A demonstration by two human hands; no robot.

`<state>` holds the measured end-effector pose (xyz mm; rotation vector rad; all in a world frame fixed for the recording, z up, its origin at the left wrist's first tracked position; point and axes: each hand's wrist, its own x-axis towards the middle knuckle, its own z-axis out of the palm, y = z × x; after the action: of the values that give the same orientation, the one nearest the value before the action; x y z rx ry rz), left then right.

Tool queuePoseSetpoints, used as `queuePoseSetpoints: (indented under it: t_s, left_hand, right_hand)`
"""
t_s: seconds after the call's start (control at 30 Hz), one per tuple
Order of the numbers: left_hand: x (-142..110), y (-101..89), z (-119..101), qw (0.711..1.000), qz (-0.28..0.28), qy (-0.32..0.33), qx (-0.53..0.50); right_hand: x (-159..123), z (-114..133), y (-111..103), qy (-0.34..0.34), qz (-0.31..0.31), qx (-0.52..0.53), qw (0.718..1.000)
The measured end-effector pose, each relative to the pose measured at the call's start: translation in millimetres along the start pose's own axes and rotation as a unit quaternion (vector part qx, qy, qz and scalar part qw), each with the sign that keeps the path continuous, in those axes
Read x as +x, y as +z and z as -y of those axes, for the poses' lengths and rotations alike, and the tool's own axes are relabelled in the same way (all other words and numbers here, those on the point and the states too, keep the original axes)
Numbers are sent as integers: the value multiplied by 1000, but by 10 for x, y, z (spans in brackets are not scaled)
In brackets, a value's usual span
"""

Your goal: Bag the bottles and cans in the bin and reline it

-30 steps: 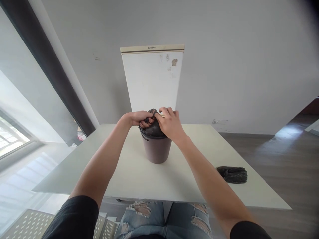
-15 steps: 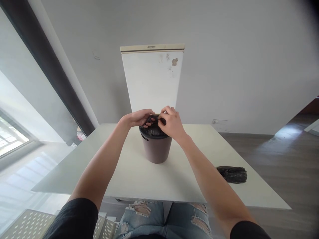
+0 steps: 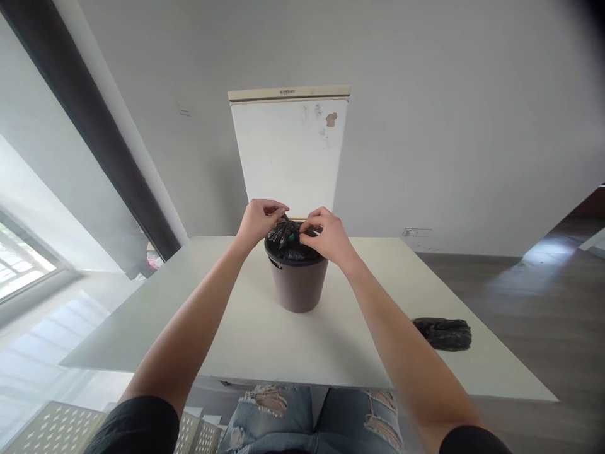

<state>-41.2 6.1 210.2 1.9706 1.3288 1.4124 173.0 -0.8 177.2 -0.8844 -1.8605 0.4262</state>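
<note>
A brownish trash can (image 3: 299, 287) with a dark rim stands upright on the pale table. Inside it sits a black garbage bag (image 3: 295, 252), its top bunched together above the rim, with a small green spot showing near the gathers. My left hand (image 3: 263, 221) pinches the bag's gathered top from the left, thumb against fingers. From the right, my right hand (image 3: 326, 233) pinches another part of the same bag just over the opening. The fingertips of both hands are close together.
A folded black plastic bag (image 3: 444, 333) lies on the right of the table (image 3: 368, 353). A white refrigerator (image 3: 290, 151) stands behind the table against the grey wall. Perforated beige plastic seats (image 3: 61, 429) are at the lower left.
My left hand has turned from palm-up under the bag to a pinch on its top, slightly left. The bag's mouth is now drawn into tight gathers.
</note>
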Motion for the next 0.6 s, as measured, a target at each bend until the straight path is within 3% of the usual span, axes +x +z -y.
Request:
queuePoseSetpoints:
  t_s: [0.17,0.3,0.43,0.6]
  left_hand:
    - [-70,81,-102,999,-12,36,-11]
    - [-58,94,-108,999,-16,36,-30]
    - [-22,64,19,997,-69,46,11]
    - [-27,30,275,995,-90,34,21]
  right_hand:
    - [1,213,79,29,29,20,999]
    - [50,272,25,44,30,13,998]
    - [72,181,-95,47,9,-5,999]
    - [-3,3,-172,84,11,-57,995]
